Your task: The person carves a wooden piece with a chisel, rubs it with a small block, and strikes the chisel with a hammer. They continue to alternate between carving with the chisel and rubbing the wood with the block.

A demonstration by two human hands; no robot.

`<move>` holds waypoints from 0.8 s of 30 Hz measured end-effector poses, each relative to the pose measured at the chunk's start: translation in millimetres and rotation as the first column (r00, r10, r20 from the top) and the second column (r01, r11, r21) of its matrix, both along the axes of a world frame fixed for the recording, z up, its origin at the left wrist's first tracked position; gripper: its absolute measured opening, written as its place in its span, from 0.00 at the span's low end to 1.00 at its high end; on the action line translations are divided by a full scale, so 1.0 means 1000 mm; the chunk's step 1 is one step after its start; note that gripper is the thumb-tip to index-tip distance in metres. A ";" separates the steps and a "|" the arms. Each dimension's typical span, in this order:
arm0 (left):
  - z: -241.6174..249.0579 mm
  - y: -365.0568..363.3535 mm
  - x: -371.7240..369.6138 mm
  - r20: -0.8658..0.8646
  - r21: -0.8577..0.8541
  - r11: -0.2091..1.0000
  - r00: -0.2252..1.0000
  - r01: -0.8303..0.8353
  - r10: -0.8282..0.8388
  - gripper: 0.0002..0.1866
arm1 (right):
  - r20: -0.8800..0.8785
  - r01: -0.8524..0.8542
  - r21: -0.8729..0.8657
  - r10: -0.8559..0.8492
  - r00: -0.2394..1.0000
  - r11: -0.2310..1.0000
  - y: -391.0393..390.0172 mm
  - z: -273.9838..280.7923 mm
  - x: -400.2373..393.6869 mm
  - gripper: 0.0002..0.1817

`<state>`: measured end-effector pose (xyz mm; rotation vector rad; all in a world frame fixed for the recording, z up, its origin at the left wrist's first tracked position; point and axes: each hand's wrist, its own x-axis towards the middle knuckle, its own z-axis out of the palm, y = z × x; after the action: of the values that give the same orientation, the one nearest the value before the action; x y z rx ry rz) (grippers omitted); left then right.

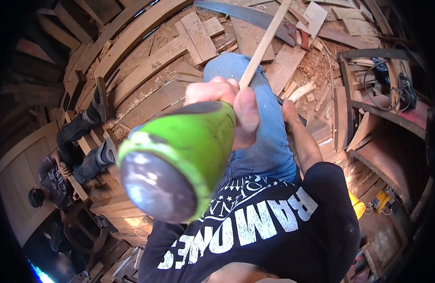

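Smooth, plastic-looking green on the tool (pixel 198 134), with a shiny, scuffed grey end (pixel 156 186). Plain, matt wood for the stick (pixel 267 42). Faded blue cloth on the jeans (pixel 264 129), black cloth with patchy white print on the shirt (pixel 283 252). Flat metal for the saw blade (pixel 243 17), brown wood-like handle (pixel 301 38). Rough, bare planks (pixel 197 40).

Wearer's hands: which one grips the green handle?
The left hand, raised nearer the camera, grips the green handle; the right hand is lower, beside the jeans.
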<state>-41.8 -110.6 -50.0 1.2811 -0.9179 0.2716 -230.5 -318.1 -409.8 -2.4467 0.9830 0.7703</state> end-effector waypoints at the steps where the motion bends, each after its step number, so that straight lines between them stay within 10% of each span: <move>1: 0.000 0.002 0.000 -0.006 0.002 1.000 1.000 0.010 -0.010 0.09 | 0.054 0.004 0.008 -0.005 0.999 1.000 0.000 0.008 -0.005 0.20; 9: -0.001 0.002 -0.005 0.227 0.270 0.919 0.946 -0.288 0.230 0.13 | 0.107 0.061 -0.008 -0.060 0.992 0.998 -0.007 0.094 -0.003 0.26; 11: -0.015 0.003 -0.002 0.126 0.164 0.978 0.986 -0.127 0.106 0.18 | 0.255 0.137 0.037 -0.142 0.956 0.990 -0.018 0.108 -0.018 0.27; 17: -0.008 -0.003 -0.002 0.129 0.063 0.980 0.975 -0.188 0.178 0.19 | 0.292 0.381 0.491 -0.561 0.775 0.783 -0.036 0.254 -0.049 0.22; 24: -0.001 -0.012 -0.002 0.131 -0.012 0.983 0.975 -0.182 0.182 0.17 | 0.642 -0.104 0.571 -0.364 0.675 0.814 -0.014 0.458 -0.031 0.26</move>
<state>-43.9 -122.2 -50.9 1.3621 -0.9125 0.5046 -261.7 -332.6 48.1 -1.8203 0.4903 -0.0434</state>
